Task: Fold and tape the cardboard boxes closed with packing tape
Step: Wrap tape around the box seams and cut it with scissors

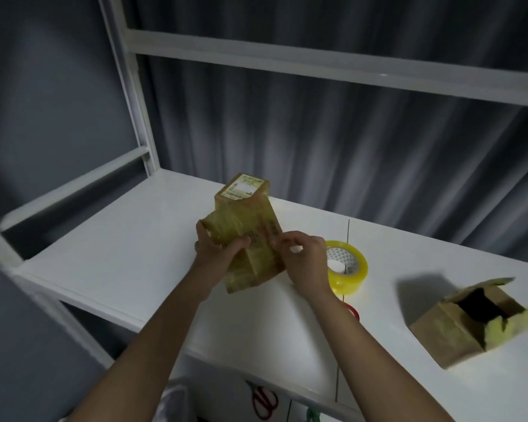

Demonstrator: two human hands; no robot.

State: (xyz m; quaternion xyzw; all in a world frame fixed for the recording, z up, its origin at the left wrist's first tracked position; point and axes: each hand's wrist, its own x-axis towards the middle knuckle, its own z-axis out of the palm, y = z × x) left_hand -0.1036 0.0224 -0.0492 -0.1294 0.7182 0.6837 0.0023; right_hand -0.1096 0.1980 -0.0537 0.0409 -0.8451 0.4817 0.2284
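A tall box [247, 229], wrapped in glossy yellowish tape, is held above the white bench [128, 257] near its middle, tilted with its labelled end pointing up and away from the person. The left hand [215, 249] grips the box from its left side, fingers curled round the near left edge and thumb laid across the front face. The right hand [302, 257] is at the box's right front face, thumb and fingertips pinched together on the taped surface at about mid-height; what exactly they pinch is too blurred to tell. Both grips thus sit on the lower half of the box, with the labelled end well clear above them and the bottom end sticking out just below the wrists.

Just beside the right hand, partly hidden behind it, a roll of tape [346, 268] lies flat on the bench. A red object [352, 310] peeks out from under the right forearm. Well apart to the right, a second box [467, 322] rests on the bench with its top flaps open and the dark inside showing. Below the bench edge, red-handled scissors [264, 402] lie on a lower surface.
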